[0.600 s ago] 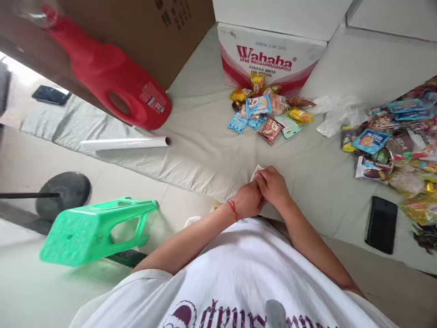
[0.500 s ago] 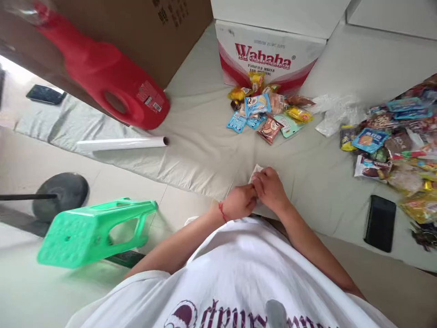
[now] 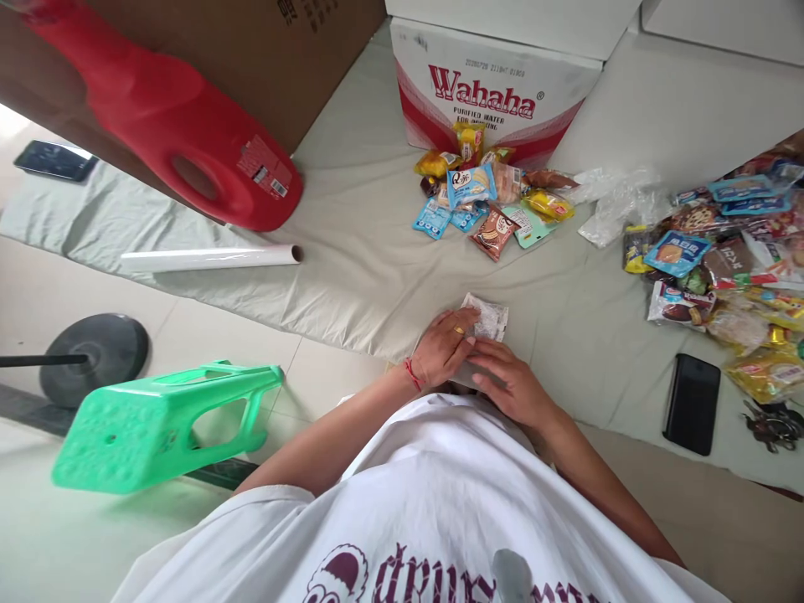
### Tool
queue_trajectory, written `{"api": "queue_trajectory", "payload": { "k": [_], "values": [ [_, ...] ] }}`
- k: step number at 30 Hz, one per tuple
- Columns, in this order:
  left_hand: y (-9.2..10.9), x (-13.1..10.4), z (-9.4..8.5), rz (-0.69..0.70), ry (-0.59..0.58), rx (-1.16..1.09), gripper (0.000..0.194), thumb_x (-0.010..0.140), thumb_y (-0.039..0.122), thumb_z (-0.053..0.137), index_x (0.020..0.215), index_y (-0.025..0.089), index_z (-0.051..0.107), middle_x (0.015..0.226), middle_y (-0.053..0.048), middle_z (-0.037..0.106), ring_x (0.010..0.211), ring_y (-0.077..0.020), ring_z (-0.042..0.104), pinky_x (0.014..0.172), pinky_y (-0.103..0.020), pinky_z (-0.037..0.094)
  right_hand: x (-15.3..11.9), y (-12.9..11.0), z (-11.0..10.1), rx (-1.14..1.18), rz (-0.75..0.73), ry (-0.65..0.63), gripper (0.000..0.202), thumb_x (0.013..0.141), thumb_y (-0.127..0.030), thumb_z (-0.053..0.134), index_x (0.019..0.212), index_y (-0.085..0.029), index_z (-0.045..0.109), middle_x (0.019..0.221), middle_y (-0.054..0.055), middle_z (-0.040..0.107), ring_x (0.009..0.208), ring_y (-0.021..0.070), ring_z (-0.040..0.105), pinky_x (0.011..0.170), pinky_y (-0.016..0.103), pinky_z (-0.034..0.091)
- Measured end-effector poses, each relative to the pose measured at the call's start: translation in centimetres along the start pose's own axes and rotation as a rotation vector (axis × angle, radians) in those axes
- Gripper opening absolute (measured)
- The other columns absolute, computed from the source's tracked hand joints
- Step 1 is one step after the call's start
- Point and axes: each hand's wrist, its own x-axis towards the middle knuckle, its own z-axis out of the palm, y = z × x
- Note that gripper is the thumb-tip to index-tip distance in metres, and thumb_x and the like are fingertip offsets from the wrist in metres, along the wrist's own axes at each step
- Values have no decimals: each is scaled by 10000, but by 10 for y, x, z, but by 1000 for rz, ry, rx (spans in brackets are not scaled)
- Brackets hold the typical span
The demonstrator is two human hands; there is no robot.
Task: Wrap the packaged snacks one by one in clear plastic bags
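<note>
A small whitish printed packet [image 3: 493,319] lies on the pale green cloth [image 3: 370,289] close to my body. My left hand [image 3: 443,347], with a red string bracelet and a gold ring, rests its stretched fingers over the packet's left part. My right hand [image 3: 510,382] is open at the packet's near edge, its fingers apart and their tips close to the left hand. The packet's near left corner is hidden under the fingers. Beyond it sits a small heap of wrapped snacks [image 3: 471,186], with a brown wrapper [image 3: 494,233] at its near side.
A Wahaha carton [image 3: 483,88] stands behind the heap. To the right are a clear plastic bag [image 3: 621,205], a larger snack pile [image 3: 732,260], a black phone [image 3: 693,404] and keys [image 3: 775,425]. Leftward are a red jug [image 3: 207,126], a white roll [image 3: 213,258] and a green stool [image 3: 169,427].
My hands were pinched together over the packet. Now their fingers have loosened and spread, the right hand has drawn back toward me, and more of the packet shows. The view has shifted slightly.
</note>
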Motion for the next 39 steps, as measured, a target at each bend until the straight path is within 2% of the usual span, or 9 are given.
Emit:
{"api": "queue_trajectory", "payload": {
  "k": [5,8,12,17,23,26,29,35,39],
  "values": [
    [-5,1,1,87,-65,128,665,817,201,569,1475,120,509,1569,-203,525,1483,-307,477,1225,-499,366,-11,26,-17,-186,255,334,499,996,-184,509,1483,-280,556,1394,140,599,1140,256,653,949,465,599],
    [-3,1,4,56,-78,170,731,808,190,564,1527,122,451,1595,-207,491,1512,-311,441,1248,-519,335,6,44,-19,-338,199,261,565,969,-138,493,1512,-288,539,1590,138,439,1162,262,625,950,476,589],
    [4,2,8,16,-61,162,731,876,301,608,1555,109,415,1612,-231,458,1527,-340,416,1254,-536,340,35,53,-25,-333,22,120,484,936,-102,517,1339,-314,682,1448,68,610,1143,266,621,968,473,573],
    [21,7,2,-189,45,-49,505,972,338,526,1446,165,546,1426,-174,649,1334,-315,609,1142,-485,481,53,32,-34,-59,-10,204,262,995,-234,579,1200,-290,732,1192,71,708,1073,230,673,939,409,576],
    [36,20,1,-515,196,-891,414,964,457,582,1261,178,656,1209,-96,755,1119,-260,701,1059,-411,523,45,15,-39,373,392,512,395,986,-558,619,1242,-271,708,1214,69,729,1008,215,683,879,365,563],
    [41,21,10,-608,201,-1168,456,908,536,651,1183,172,662,1155,-90,762,1054,-252,711,996,-396,549,37,14,-30,760,564,307,534,911,-672,662,1238,-253,712,1216,77,745,1071,251,697,876,386,585],
    [41,18,15,-697,140,-1077,408,906,539,644,1102,182,672,1044,-72,769,932,-233,709,844,-360,576,30,13,-14,1005,659,155,517,821,-642,781,1134,-233,732,1103,58,774,1012,262,722,872,414,604],
    [35,17,2,-666,68,-593,277,848,469,714,883,196,739,938,-69,756,931,-247,686,818,-353,556,23,16,-4,999,753,298,498,743,-594,860,1073,-245,729,1095,36,775,965,227,721,835,368,611],
    [38,19,1,-736,85,-928,401,780,552,763,920,177,740,911,-57,737,846,-205,659,750,-316,525,22,15,-9,998,773,299,465,733,-570,874,1005,-229,713,1017,32,765,890,203,708,765,334,603]
  ]
}}
